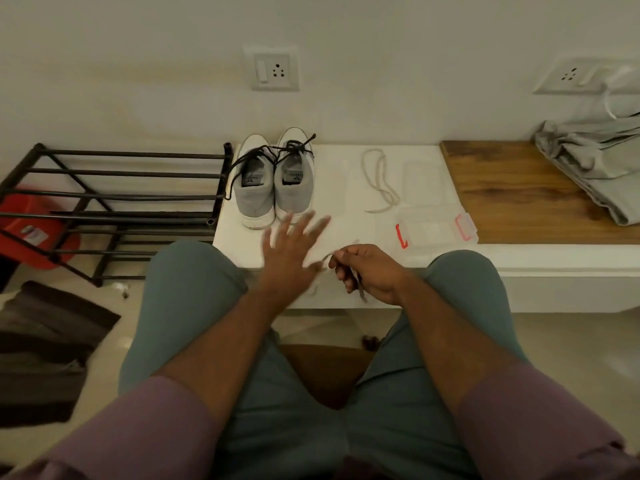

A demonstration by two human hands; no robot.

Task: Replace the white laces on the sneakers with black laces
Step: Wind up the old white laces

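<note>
Two grey sneakers with white soles, the left sneaker (252, 188) and the right sneaker (294, 181), stand side by side on the white ledge (346, 188), heels toward me. Both carry black laces (277, 154), whose loose ends trail to the left. A white lace (380, 181) lies looped on the ledge to their right. My left hand (289, 252) hovers blurred with spread fingers just in front of the sneakers. My right hand (369, 271) pinches another pale lace (360, 289) near the ledge's front edge.
A clear plastic box with orange clips (433, 230) sits right of the white lace. A wooden board (519, 192) bears grey folded cloth (595, 161). A black metal shoe rack (114, 202) stands left, with a red tub (31, 230) behind it and a dark mat (45, 348).
</note>
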